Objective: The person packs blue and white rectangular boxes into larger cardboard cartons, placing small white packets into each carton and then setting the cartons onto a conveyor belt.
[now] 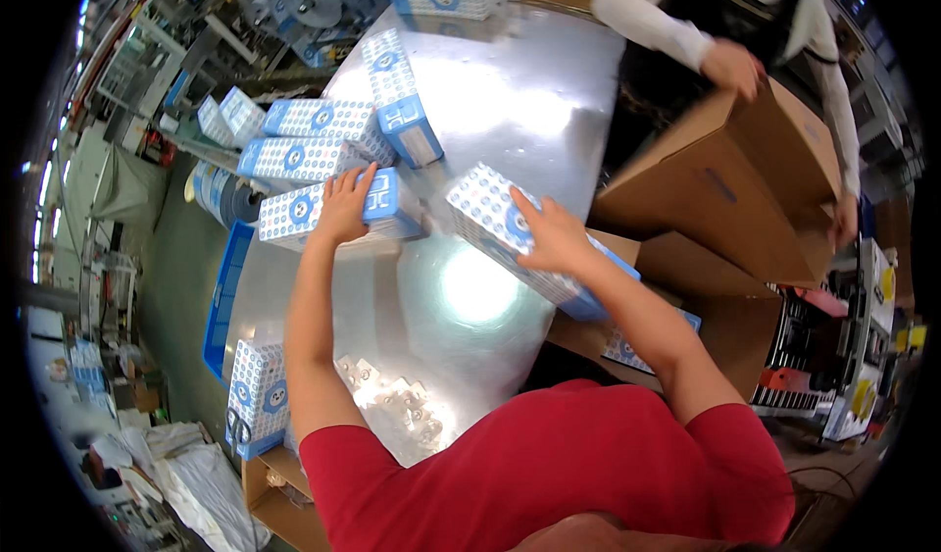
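Note:
My left hand (342,210) is spread over the top of a long blue-and-white patterned box (284,217) and grips it on the metal table. With my right hand (557,238) I hold a similar box (483,197) across its upper face. That box lies at a slant over the table's right edge, its blue end towards the open brown carton (716,331). Several more such boxes lie beyond my left hand, including a tilted one (397,96) and a flat one (294,158). The undersides of both gripped boxes are hidden.
Small pale pieces (392,395) are scattered on the near metal table (490,72). An upright box (258,395) with scissors (238,429) stands near left, beside a blue crate (227,292). Opposite, a person (730,67) handles another large brown carton (720,179).

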`<state>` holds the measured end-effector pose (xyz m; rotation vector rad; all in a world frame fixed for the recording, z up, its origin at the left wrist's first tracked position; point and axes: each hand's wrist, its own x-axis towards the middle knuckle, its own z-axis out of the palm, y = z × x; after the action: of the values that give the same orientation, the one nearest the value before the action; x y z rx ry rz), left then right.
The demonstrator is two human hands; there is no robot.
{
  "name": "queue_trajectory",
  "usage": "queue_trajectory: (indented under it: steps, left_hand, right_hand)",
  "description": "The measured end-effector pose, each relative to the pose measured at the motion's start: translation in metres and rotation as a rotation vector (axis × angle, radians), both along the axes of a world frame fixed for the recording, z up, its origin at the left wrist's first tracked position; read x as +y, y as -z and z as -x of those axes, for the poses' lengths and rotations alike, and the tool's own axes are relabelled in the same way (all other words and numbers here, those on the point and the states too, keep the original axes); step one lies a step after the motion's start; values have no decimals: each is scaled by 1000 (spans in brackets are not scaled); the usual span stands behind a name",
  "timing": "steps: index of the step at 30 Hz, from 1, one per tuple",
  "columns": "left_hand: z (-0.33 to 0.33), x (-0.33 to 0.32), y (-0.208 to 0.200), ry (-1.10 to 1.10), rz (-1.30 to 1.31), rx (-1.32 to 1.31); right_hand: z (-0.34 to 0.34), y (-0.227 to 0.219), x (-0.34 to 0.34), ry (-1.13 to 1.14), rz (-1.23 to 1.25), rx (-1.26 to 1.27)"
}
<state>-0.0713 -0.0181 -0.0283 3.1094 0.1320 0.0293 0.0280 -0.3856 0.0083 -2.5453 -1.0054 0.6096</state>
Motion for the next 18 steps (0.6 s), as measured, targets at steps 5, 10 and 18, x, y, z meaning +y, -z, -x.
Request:
queue_trajectory:
  steps: [5,10,18]
  left_hand:
    - [7,-8,-14,-31,-229,129]
    - [-18,-116,-46,353,-58,-24]
    - [-107,-450,-116,1056,810,-179]
  right_hand:
    - [2,-59,-119,194,-526,24]
    - [41,2,-491,856,-1363,309]
    - [140,72,-533,1216,-2040,-84]
